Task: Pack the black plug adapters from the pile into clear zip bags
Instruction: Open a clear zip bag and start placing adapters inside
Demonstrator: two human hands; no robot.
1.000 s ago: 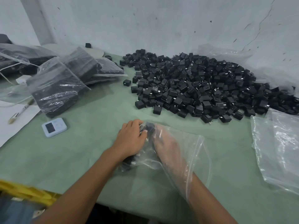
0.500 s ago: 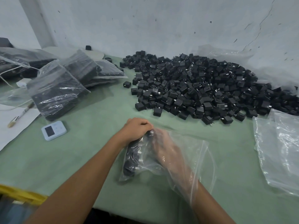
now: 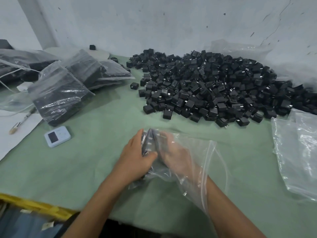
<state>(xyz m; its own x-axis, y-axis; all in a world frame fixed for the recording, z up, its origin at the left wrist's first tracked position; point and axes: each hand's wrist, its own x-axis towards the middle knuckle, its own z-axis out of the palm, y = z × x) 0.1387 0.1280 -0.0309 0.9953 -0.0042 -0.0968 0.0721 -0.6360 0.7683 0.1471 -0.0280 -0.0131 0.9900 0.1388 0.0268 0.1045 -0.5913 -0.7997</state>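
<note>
A big pile of black plug adapters (image 3: 211,88) lies on the green table at the back right. In front of me a clear zip bag (image 3: 197,162) lies open toward my right. My right hand (image 3: 173,157) is deep inside it, wrist and forearm through the mouth, on a row of adapters (image 3: 150,143) at the bag's closed end. My left hand (image 3: 135,157) grips that end from outside, thumb against the plastic and the adapters. Blur and plastic hide how my right fingers lie.
Several filled bags (image 3: 60,93) are stacked at the left. A small pale blue device (image 3: 57,136) lies near them, with a white sheet (image 3: 15,133) and pen at the far left. Empty clear bags (image 3: 298,152) lie at the right. A yellow crate edge (image 3: 34,206) sits below the table.
My left hand has turned from a fist on top of the bag's end to a flatter grip along its left side. The adapters inside now stand in a row further forward.
</note>
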